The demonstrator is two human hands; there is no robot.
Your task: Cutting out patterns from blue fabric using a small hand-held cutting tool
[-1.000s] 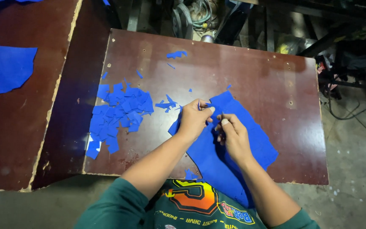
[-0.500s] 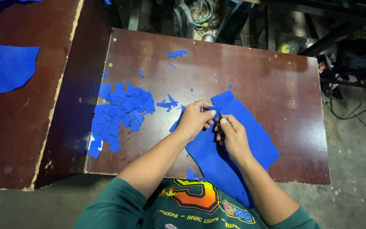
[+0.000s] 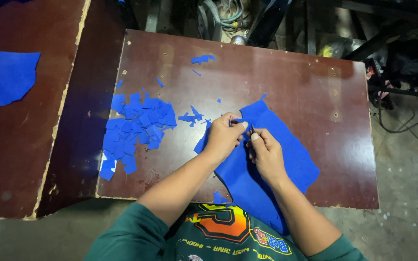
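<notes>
Your left hand (image 3: 222, 137) and right hand (image 3: 266, 153) meet over a large blue sheet (image 3: 267, 159) on the dark red-brown tabletop (image 3: 291, 82), near its front edge, the sheet's lower end hanging off toward your green shirt (image 3: 209, 237). Your left grip is closed, thumb and fingers pinching the sheet's upper left edge. Your right grip is curled tight just beside it, fingertips (image 3: 254, 137) pressed to the same edge; whether it has hold of the material or of a small tool cannot be told. To the left lies a pile of small blue offcuts (image 3: 136, 128), well apart from your hands, with a few loose scraps (image 3: 202, 59) farther back. A second blue piece (image 3: 3, 77) rests on the neighbouring board (image 3: 30, 159) at far left. Cables (image 3: 402, 125) trail on the floor to the right.
</notes>
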